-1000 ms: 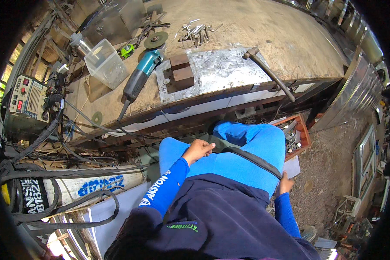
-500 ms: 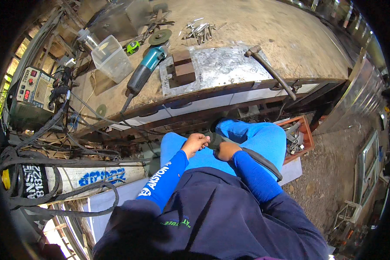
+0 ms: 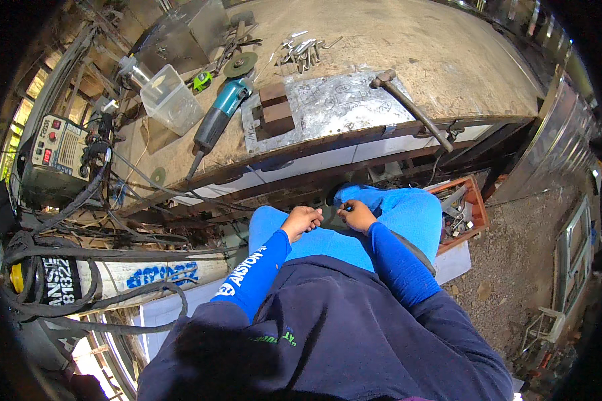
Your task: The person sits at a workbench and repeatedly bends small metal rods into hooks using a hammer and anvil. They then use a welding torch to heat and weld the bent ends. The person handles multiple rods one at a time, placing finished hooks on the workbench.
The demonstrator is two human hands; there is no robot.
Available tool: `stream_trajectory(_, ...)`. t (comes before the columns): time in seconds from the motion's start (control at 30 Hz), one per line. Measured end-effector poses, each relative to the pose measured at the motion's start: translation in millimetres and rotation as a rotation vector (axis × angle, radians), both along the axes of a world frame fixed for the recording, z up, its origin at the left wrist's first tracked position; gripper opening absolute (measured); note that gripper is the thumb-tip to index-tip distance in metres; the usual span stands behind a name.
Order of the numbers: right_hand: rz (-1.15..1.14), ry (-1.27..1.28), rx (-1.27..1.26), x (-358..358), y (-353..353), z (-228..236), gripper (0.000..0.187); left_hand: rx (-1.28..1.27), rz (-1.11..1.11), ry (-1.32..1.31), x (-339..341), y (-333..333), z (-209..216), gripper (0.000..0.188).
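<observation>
Over my blue-trousered lap, my left hand (image 3: 303,222) is closed, its thumb and fingers pinched together; what they hold, if anything, is too small to make out. A short gap to the right, my right hand (image 3: 358,217) is curled round a small dark-blue piece (image 3: 348,207) whose kind I cannot tell. Below my right forearm a dark, flat, curved length (image 3: 418,255) rests over my thigh, partly hidden by the sleeve. Both hands stay below the workbench's front edge, touching none of its tools.
On the workbench (image 3: 448,60) lie an angle grinder (image 3: 222,115), a hammer (image 3: 411,107), a marked metal sheet (image 3: 344,103), brown blocks (image 3: 277,117) and metal pieces (image 3: 306,53). A clear plastic container (image 3: 172,100), welding machine (image 3: 53,150) and cables stand left; a red scrap crate (image 3: 473,207) sits right.
My right hand has moved up and slightly right, away from my left hand. The dark thing seen between my hands no longer shows there. My left hand has barely moved.
</observation>
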State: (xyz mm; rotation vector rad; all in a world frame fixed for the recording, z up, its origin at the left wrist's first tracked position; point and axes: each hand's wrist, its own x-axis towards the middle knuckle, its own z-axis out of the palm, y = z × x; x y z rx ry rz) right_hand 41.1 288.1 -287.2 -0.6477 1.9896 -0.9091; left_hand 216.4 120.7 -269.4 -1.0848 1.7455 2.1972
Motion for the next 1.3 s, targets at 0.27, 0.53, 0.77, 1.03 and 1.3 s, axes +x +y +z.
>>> stream_trajectory(0.27,0.019,0.057,-0.009,3.2,0.9,6.3,0.022,0.13,0.093,0.012,1.6,-2.8,-7.7,0.029)
stream_trajectory(0.53,0.094,0.068,0.027,5.9,-0.5,8.5,0.03,-0.055,-0.059,0.018,-1.1,3.3,-2.1,0.031)
stream_trajectory(0.77,0.15,0.088,0.045,10.1,-5.0,26.3,0.042,-0.716,-0.185,0.332,-11.5,17.7,49.8,0.038)
stream_trajectory(1.03,0.239,0.017,0.071,6.8,-6.7,26.0,0.043,-1.504,-0.108,0.746,-133.5,-16.6,231.9,0.016)
stream_trajectory(1.3,0.214,-0.007,-0.014,7.8,-3.2,45.2,0.045,-1.601,-0.317,-0.388,-264.6,-177.2,269.3,0.033)
